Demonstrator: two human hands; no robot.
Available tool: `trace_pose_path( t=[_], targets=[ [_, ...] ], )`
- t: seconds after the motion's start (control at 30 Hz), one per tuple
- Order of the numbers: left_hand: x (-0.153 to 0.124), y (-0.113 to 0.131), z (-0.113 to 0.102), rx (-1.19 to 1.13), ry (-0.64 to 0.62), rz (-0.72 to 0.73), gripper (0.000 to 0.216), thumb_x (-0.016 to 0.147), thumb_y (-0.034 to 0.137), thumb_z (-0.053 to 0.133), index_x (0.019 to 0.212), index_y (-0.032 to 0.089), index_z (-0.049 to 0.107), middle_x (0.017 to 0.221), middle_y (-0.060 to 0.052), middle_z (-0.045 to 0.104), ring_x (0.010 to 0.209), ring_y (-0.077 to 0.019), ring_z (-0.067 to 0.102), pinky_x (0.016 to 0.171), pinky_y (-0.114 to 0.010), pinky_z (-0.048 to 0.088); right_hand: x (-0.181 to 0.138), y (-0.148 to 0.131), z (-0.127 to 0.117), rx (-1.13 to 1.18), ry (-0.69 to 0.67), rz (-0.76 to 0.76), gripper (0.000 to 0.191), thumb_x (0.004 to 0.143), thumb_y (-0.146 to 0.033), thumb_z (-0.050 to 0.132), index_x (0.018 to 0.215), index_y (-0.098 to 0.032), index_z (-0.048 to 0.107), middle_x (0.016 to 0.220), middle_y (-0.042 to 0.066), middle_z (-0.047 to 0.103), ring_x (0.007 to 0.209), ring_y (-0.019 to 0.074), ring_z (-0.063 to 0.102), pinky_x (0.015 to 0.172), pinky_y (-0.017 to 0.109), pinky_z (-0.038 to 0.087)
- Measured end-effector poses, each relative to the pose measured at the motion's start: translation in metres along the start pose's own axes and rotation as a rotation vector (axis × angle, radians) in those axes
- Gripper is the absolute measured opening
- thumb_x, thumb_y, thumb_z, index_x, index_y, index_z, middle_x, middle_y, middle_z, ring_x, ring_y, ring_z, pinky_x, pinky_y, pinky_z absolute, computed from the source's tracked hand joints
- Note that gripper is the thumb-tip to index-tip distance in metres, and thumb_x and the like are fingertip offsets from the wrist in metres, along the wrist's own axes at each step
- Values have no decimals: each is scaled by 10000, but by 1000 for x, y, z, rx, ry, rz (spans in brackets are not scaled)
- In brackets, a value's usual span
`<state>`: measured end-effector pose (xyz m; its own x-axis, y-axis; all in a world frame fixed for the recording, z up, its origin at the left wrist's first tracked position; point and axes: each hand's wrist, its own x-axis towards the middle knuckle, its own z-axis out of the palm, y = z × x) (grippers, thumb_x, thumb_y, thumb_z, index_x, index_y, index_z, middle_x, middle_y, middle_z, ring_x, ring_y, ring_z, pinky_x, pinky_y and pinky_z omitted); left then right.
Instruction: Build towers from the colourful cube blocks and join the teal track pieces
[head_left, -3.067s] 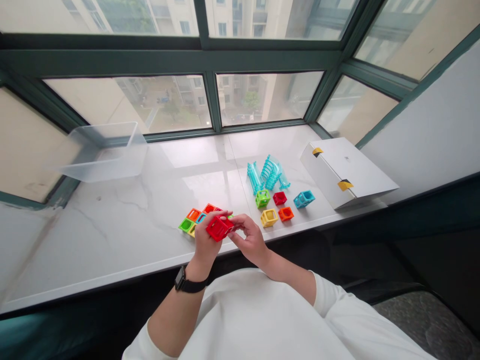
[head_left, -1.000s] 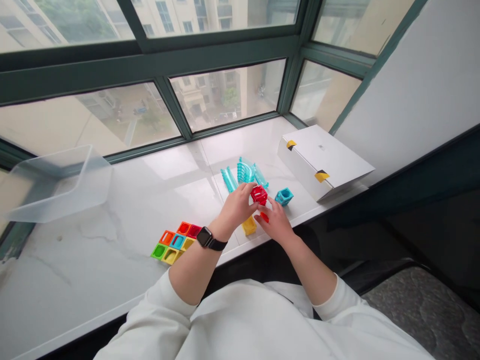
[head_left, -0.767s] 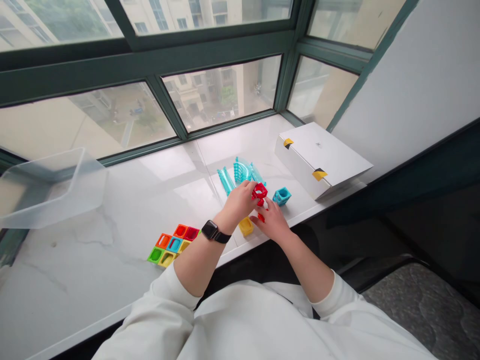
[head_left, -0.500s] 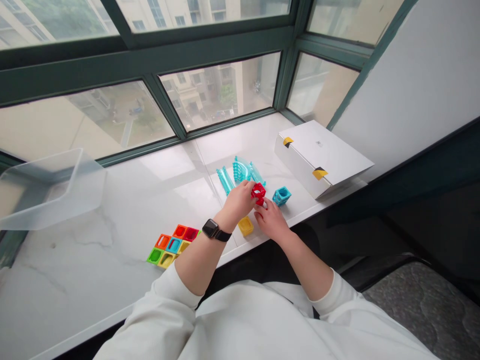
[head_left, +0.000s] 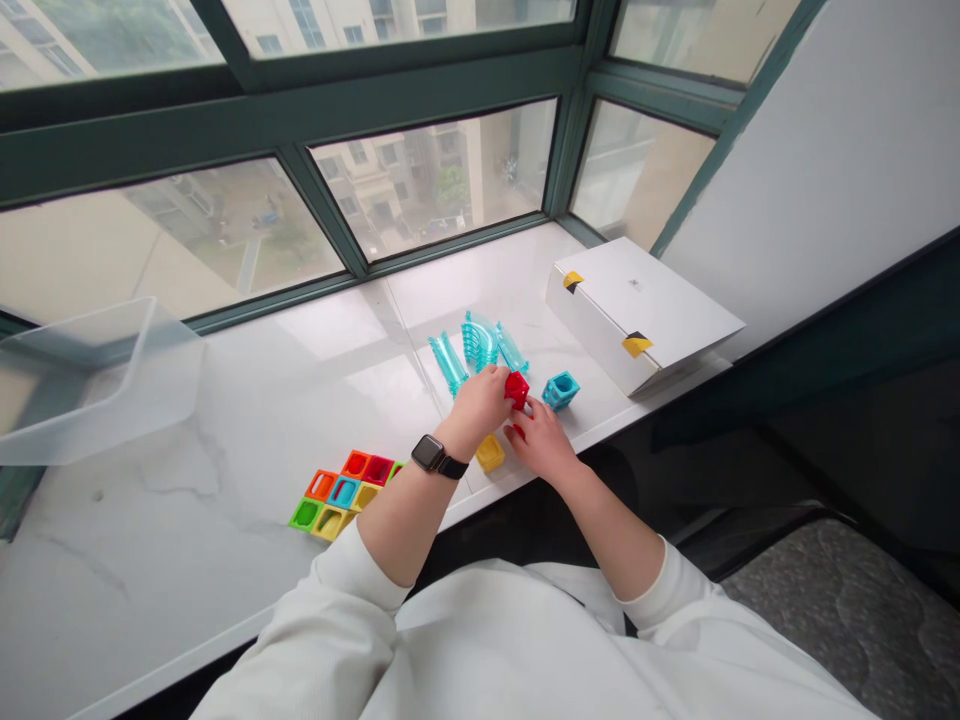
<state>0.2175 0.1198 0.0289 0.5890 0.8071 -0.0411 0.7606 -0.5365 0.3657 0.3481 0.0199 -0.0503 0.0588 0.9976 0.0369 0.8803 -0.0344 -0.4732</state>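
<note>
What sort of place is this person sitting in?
Probably an upper-floor flat: a white marble-patterned window ledge, dark green window frames, and pale apartment blocks seen below through the glass.

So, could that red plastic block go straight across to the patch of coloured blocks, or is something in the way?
Something is: the person's left hand holding the red plastic block and the left forearm with its black wristwatch lie across the direct line to the patch of coloured square blocks.
</note>
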Motion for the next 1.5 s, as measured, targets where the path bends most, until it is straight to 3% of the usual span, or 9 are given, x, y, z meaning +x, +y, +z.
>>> trace_pose_path(
  t=[0.47, 1.17, 1.3, 1.4, 1.5],
  targets=[
    [4, -3, 7, -2, -23, -17, 219, 926, 183, 659, 1136, 216, 605, 1147, -96, 709, 973, -241, 706, 774, -326, 500, 1, 3, 1, -8, 16, -56, 367, 992, -325, 665, 1347, -290, 749, 1504, 154, 553, 1377, 351, 506, 1204, 544, 397],
    [2, 0, 4, 18, -51, -25, 208, 937, 150, 642, 1127, 212, 583, 1140, -106, 708, 982, -243, 710, 808, -333, 516, 3, 5, 3, 10, -12, -56, 408, 999, -300, 644, 1396, -235, 706, 1614, 177, 465, 1413, 354, 498, 1190, 517, 427],
    [0, 0, 1, 42, -56, 10, 209, 944, 160, 657, 1147, 201, 623, 1145, -111, 723, 1039, -257, 704, 877, -353, 523, 2, 7, 5, 41, -6, -44, 440, 993, -299, 657, 1430, -262, 690, 1640, 151, 440, 1413, 342, 509, 1205, 522, 427],
    [-4, -2, -4, 39, -31, 48, 245, 949, 179, 677, 1192, 202, 659, 1173, -115, 734, 1107, -274, 700, 951, -372, 525, 2, 7, 6, 73, -3, -29, 449, 985, -292, 674, 1433, -288, 694, 1640, 133, 437, 1451, 336, 491, 1226, 523, 415],
    [-17, -5, -15, -18, 84, 86, 274, 981, 233, 667, 1255, 214, 677, 1227, -119, 733, 1148, -280, 697, 998, -391, 533, 1, 6, 6, 87, -18, -12, 451, 998, -298, 671, 1448, -293, 690, 1658, 134, 421, 1528, 346, 425, 1251, 535, 390]
  ],
)
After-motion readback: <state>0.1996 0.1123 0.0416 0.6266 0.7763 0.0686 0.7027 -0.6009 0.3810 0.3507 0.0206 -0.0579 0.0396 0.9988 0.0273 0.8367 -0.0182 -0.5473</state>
